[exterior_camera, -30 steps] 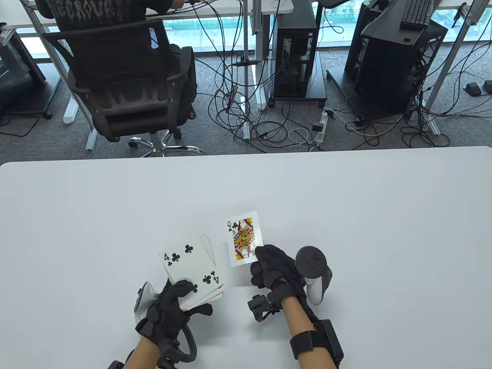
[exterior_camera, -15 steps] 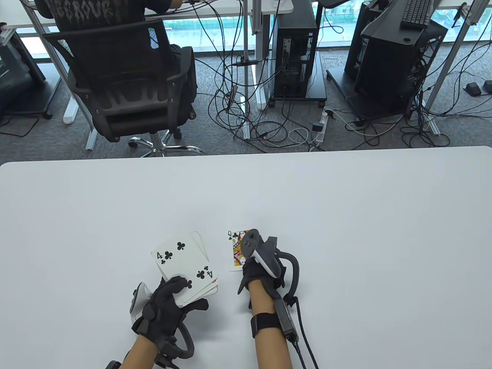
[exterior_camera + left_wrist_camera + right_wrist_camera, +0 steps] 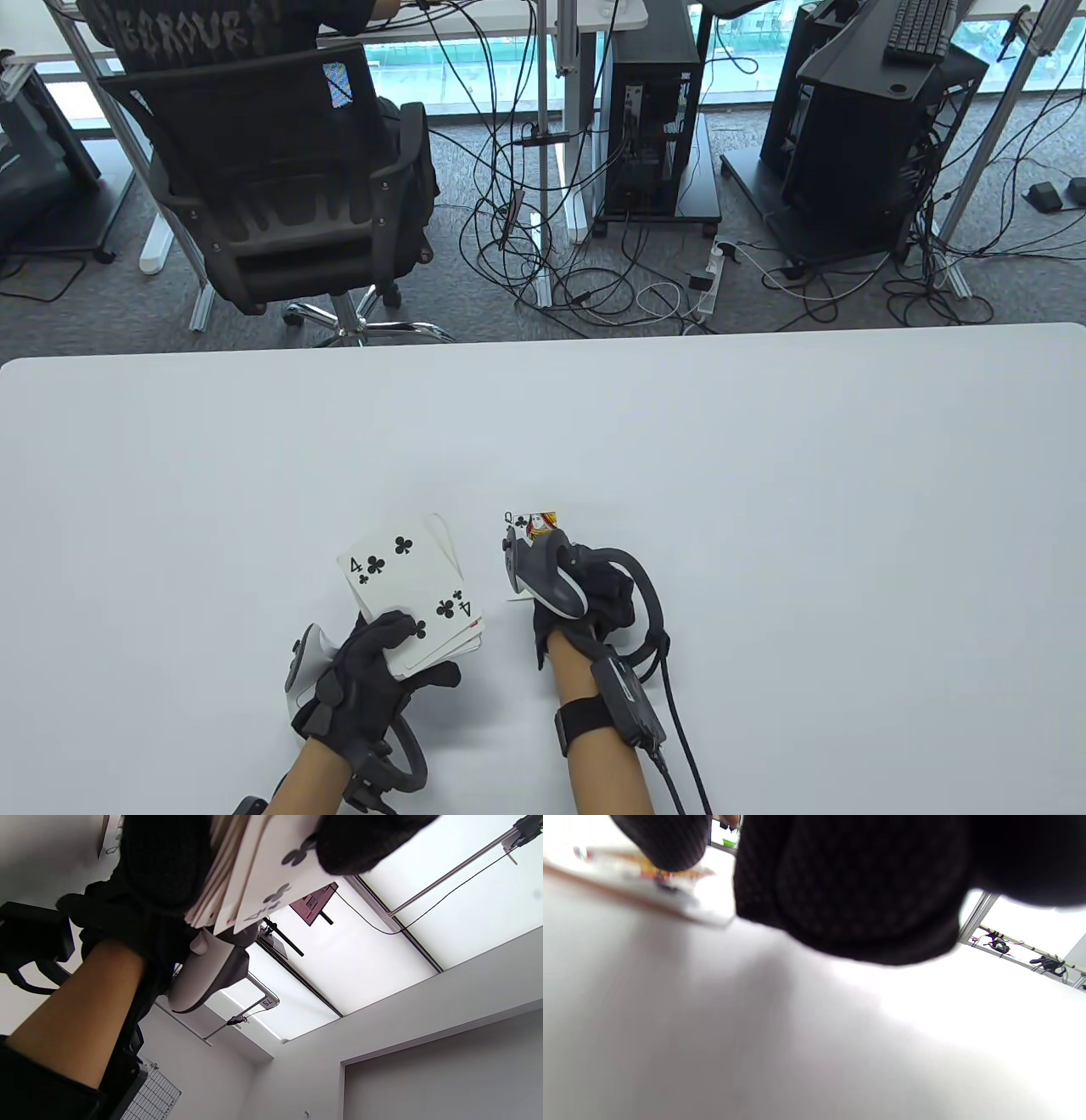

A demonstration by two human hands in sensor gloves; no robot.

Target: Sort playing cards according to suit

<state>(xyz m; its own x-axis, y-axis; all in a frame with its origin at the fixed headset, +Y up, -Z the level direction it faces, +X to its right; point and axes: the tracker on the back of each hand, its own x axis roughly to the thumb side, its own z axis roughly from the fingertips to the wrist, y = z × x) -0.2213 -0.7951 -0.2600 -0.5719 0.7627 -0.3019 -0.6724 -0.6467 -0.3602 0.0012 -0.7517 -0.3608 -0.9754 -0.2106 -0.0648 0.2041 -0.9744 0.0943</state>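
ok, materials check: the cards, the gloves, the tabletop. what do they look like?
Cards: thin coated paper or plastic, cannot tell which; smooth white faces, crisp print, and the stack's top card bows slightly.
Gloves, left hand and right hand: black knit fabric; the weave shows in the right wrist view, matte.
Tabletop: smooth pale laminate-like surface, faint sheen, rounded corner.

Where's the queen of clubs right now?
In the table view the queen of clubs sits near the table's front centre, mostly hidden under the right hand, just right of the deck held in the left hand.
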